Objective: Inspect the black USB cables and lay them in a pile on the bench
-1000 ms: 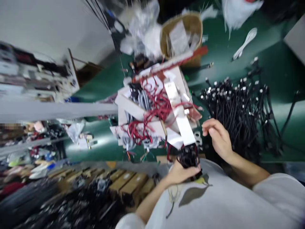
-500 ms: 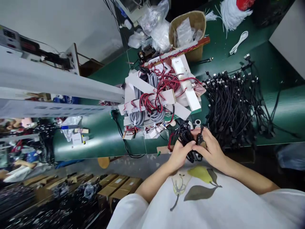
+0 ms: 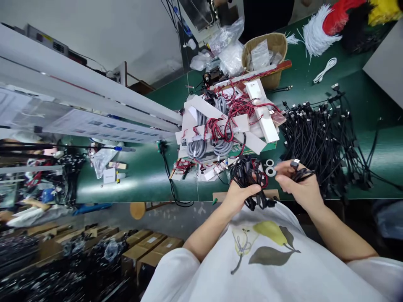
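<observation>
My left hand (image 3: 239, 195) grips a tangled bundle of black cables (image 3: 247, 178) just above the edge of the green workbench (image 3: 141, 184). A little to the right, my right hand (image 3: 296, 182) pinches a thin black cable (image 3: 302, 175) with a small connector end (image 3: 295, 164) sticking up past the fingers. A large heap of black cables with pale connector ends (image 3: 321, 147) lies beyond my right hand. Two white rings (image 3: 270, 167) sit on the mat between my hands.
Behind the hands stands a stack of grey coiled cables and red wires (image 3: 217, 130) on white boards. A woven basket (image 3: 264, 56) holding plastic bags sits further back. A white cable coil (image 3: 325, 70) lies at the right. Cardboard boxes (image 3: 153, 247) stand on the floor at the lower left.
My right hand has moved off the bundle to the right, taking one thin cable with it. The view has steadied and shifted, so the bench sits more squarely in the picture.
</observation>
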Demonstrator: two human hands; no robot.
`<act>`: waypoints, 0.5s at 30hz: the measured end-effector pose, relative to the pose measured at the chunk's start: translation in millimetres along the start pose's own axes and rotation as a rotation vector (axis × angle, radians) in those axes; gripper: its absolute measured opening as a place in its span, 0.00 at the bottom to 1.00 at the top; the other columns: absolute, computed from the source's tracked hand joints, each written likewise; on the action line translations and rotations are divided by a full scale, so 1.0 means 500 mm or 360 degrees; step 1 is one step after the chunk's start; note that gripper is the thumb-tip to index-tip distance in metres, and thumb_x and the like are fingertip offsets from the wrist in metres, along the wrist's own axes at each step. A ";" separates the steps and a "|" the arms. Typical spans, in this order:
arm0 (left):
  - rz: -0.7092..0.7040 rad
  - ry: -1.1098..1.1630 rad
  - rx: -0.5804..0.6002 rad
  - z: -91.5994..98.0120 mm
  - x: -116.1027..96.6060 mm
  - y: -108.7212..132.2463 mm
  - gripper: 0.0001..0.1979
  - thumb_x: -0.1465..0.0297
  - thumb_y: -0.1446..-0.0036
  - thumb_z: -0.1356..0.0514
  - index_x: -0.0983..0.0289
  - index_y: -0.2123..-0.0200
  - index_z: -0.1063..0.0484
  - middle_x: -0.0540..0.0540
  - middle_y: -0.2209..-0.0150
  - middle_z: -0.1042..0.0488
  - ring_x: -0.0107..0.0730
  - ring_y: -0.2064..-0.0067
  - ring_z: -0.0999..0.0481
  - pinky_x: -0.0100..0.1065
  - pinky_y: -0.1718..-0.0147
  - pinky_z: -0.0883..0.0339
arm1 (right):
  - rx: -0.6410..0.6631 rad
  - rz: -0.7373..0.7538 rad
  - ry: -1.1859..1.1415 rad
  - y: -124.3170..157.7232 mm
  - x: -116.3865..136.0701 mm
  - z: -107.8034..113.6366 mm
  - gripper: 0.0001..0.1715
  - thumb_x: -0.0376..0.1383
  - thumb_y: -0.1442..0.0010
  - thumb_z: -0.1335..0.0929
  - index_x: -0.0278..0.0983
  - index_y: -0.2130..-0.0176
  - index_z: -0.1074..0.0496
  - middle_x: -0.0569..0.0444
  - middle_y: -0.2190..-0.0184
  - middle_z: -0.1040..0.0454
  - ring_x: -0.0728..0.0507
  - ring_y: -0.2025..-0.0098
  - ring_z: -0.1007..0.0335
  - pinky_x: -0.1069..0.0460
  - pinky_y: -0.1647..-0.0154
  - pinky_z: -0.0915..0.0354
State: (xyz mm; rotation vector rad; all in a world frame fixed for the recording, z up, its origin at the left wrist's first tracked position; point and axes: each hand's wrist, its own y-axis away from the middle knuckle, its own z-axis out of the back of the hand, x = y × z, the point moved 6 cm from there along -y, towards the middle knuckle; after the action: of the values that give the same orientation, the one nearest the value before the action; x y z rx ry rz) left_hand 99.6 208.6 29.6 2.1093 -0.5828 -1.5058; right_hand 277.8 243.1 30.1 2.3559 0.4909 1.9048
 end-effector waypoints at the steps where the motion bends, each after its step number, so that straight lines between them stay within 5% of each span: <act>1: -0.0026 -0.0052 0.0011 -0.001 -0.002 0.002 0.19 0.63 0.58 0.25 0.65 0.64 0.24 0.52 0.64 0.23 0.32 0.63 0.25 0.34 0.58 0.31 | 0.0054 -0.0018 -0.0029 -0.004 0.008 -0.013 0.16 0.40 0.42 0.25 0.39 0.54 0.25 0.57 0.68 0.29 0.51 0.75 0.38 0.55 0.74 0.39; 3: -0.0091 -0.0174 0.0041 -0.005 -0.007 0.005 0.19 0.64 0.55 0.26 0.63 0.60 0.22 0.53 0.60 0.21 0.35 0.58 0.24 0.36 0.53 0.31 | 0.0152 -0.0043 -0.0056 -0.013 0.021 -0.040 0.21 0.40 0.44 0.25 0.38 0.51 0.26 0.57 0.66 0.29 0.52 0.75 0.39 0.55 0.75 0.41; 8: -0.0113 -0.0160 0.0130 -0.008 -0.010 0.013 0.24 0.60 0.51 0.28 0.61 0.51 0.23 0.55 0.51 0.22 0.42 0.47 0.25 0.42 0.44 0.34 | 0.0318 -0.0125 -0.0044 -0.021 0.033 -0.083 0.13 0.44 0.39 0.28 0.35 0.64 0.26 0.56 0.69 0.30 0.51 0.72 0.38 0.55 0.73 0.40; 15: 0.0248 0.0219 0.0206 -0.008 -0.012 0.024 0.33 0.49 0.61 0.26 0.67 0.58 0.23 0.60 0.63 0.20 0.49 0.55 0.21 0.44 0.54 0.27 | 0.0569 -0.0187 -0.0196 -0.011 0.046 -0.099 0.14 0.43 0.40 0.27 0.35 0.66 0.28 0.57 0.73 0.31 0.50 0.73 0.34 0.55 0.73 0.38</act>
State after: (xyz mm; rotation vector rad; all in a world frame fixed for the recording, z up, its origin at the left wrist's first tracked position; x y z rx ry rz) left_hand 101.1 203.2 42.2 2.1875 -0.7922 -1.2575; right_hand 233.3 248.1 61.5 2.5626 1.0073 1.7281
